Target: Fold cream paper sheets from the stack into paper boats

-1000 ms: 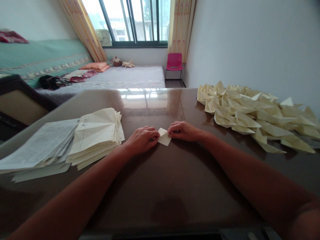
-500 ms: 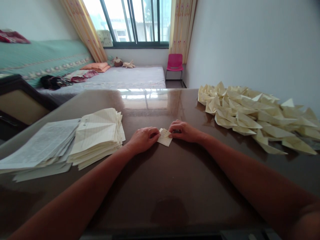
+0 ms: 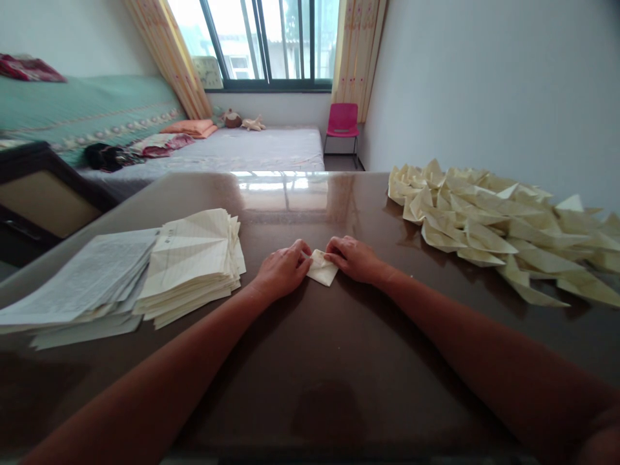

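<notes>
A small folded piece of cream paper (image 3: 323,271) lies on the brown table in front of me, turned so one corner points toward me. My left hand (image 3: 285,266) pinches its left corner between thumb and forefinger. On the opposite side, my right hand (image 3: 354,258) has its fingers curled and closed on the paper's right upper edge. Both forearms reach in from the lower corners of the view. Part of the paper's side edges is covered by fingertips.
Left of my hands sit a stack of creased cream sheets (image 3: 191,258) and a pile of printed sheets (image 3: 92,278). Many folded paper boats (image 3: 484,219) heap up along the table's right side. Beyond the glossy table (image 3: 310,368) stand a bed (image 3: 271,145) and a pink chair (image 3: 342,121).
The paper has turned slightly, and my fingers have shifted a little along its edges. The whole view has moved slightly, so the surroundings sit a bit farther right.
</notes>
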The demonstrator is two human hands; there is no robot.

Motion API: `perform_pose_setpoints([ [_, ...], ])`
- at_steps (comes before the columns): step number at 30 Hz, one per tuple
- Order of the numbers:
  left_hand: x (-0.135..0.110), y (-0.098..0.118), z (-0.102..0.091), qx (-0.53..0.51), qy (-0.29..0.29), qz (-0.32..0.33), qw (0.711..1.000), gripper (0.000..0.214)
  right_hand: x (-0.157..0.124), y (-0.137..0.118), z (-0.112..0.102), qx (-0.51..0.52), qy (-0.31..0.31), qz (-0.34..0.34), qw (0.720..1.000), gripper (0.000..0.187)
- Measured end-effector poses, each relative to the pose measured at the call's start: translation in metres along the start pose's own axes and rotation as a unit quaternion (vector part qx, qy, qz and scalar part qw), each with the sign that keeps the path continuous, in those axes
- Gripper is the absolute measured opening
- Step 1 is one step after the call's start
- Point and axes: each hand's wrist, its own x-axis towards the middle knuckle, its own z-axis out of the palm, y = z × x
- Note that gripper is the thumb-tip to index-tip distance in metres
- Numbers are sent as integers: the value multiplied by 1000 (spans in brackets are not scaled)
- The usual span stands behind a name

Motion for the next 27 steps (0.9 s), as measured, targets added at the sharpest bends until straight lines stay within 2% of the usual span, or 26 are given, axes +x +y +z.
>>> perform_pose_setpoints([
  [7,1,6,3,72,3,17,997,16,1,-5,-1,-14,-1,28,999,16],
  [12,-4,12,7,162,34,40,985,18,2,-6,-1,-19,-5,29,999,15],
  [15,-8,13,6,184,51,130,973,17,1,-7,-1,-23,1,28,999,14],
  [17,-9,13,5,183,42,196,962,18,-1,-7,0,-27,10,22,999,15],
  [19,-9,12,3,186,27,224,956,18,-2,-6,1,-33,26,10,999,16],
  [23,-10,10,1,195,23,233,952,23,-5,-1,0,-40,43,-4,998,22],
  [27,-12,10,0,205,19,220,954,27,-7,6,-6,-21,23,-17,999,18],
])
